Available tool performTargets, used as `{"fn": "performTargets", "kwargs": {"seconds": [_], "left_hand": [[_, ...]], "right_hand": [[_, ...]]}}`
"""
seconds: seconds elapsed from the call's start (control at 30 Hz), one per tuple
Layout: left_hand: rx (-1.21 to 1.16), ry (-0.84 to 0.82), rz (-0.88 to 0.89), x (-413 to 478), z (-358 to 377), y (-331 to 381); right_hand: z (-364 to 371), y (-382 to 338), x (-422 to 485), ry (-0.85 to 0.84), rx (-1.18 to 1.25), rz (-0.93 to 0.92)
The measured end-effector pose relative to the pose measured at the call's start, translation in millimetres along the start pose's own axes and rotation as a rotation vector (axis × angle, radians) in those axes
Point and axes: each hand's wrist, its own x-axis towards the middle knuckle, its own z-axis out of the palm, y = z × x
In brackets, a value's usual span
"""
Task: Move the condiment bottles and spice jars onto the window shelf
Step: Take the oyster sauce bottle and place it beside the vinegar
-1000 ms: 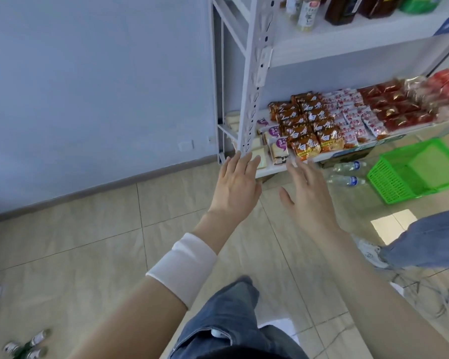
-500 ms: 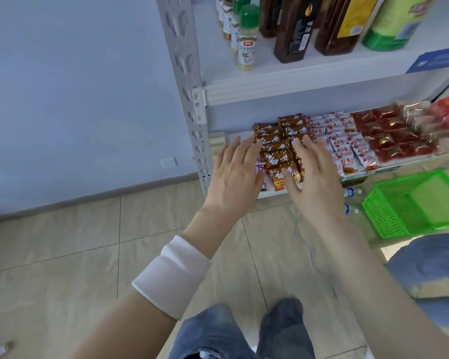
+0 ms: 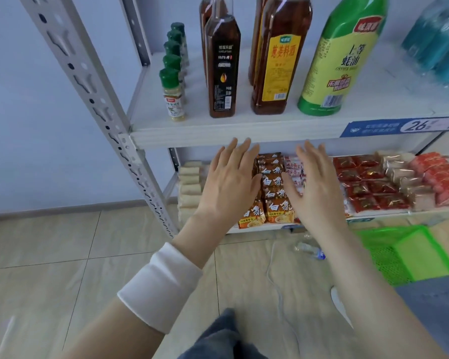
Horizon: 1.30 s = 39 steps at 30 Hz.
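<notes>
A white shelf board [image 3: 244, 130] carries a row of small green-capped spice jars [image 3: 173, 95], a dark square bottle [image 3: 222, 68], a brown bottle with a yellow label [image 3: 278, 63] and a green oyster-sauce bottle [image 3: 340, 55]. Just under that board's front edge, my left hand [image 3: 228, 182] and my right hand [image 3: 316, 187] are raised side by side. Their fingers are straight and spread, and neither holds anything. Both hands are below the bottles and apart from them.
The lower shelf holds rows of snack packets [image 3: 272, 193], red packets [image 3: 368, 187] and pale rolls [image 3: 189, 185]. A perforated grey upright [image 3: 99, 110] stands at the left. A green basket [image 3: 410, 255], a plastic bottle [image 3: 309, 248] and a white cord [image 3: 272, 278] lie on the tiled floor. Blue water bottles [image 3: 441, 42] stand at the far right.
The view has closed in on the shelf and tilted up, bringing the bottles into full view. Both hands have risen from the snack shelf level to just under the upper board.
</notes>
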Motion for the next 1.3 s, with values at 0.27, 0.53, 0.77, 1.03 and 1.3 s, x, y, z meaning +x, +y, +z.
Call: {"fn": "performTargets", "kwargs": {"seconds": [0.27,0.53,0.77,1.03,1.3], "left_hand": [[-0.126,0.091,0.036,83.5,42.6,31.9],[-0.364,-0.05,-0.089,151.4,90.4,64.7],[-0.447,-0.008,-0.283,192.6,123.8,81.2],[-0.666,0.034,-0.5,224.4,141.6,79.5],[-0.706,0.062,-0.552,224.8,140.1,84.6]], "right_hand": [[-26.3,67.3,74.6,0.066,0.027,0.104],[-55.6,128.7,152.0,0.04,0.395,0.274],[-58.2,164.1,239.0,-0.081,0.696,0.137],[-51.3,166.3,288.1,-0.278,0.96,-0.011],[-41.2,166.7,287.9,-0.213,1.101,-0.023]]}}
